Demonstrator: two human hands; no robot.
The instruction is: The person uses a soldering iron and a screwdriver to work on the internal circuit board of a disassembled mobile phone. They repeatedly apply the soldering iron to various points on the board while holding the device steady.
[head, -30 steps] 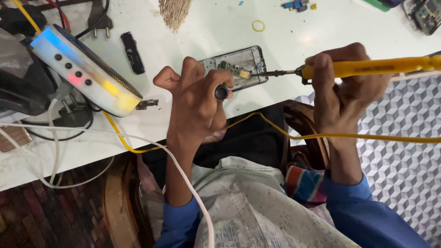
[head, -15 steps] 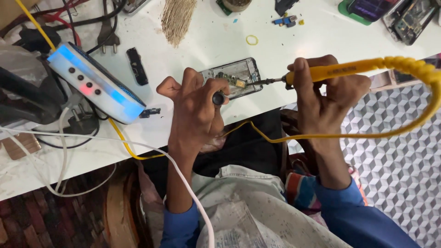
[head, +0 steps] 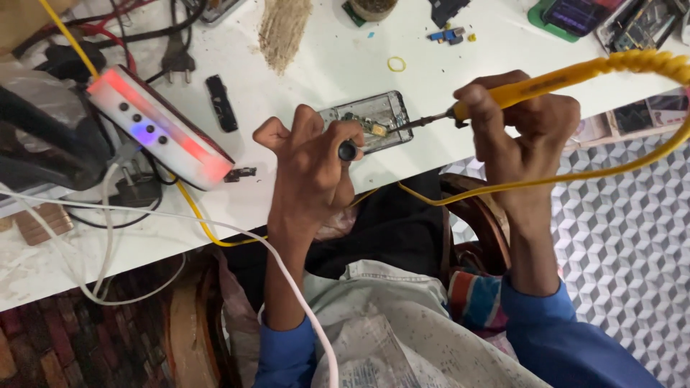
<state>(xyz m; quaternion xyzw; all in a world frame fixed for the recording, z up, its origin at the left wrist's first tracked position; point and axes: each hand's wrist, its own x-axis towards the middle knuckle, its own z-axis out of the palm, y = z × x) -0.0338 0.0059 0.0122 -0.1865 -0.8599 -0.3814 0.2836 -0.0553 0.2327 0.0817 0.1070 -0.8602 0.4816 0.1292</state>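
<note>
Near the centre of the frame, we see an opened phone (head: 370,122) lying on the white table (head: 316,68), its circuit board exposed. Our left hand (head: 313,169) rests over its left end, fingers curled around a small dark-tipped tool (head: 348,151). Our right hand (head: 525,126) is closed around a yellow soldering iron (head: 546,82), whose metal tip touches the board. At upper left sits a white box with glowing lights (head: 158,129), a black plug (head: 175,61) above it. A yellow rubber band (head: 397,64) lies just above the phone.
</note>
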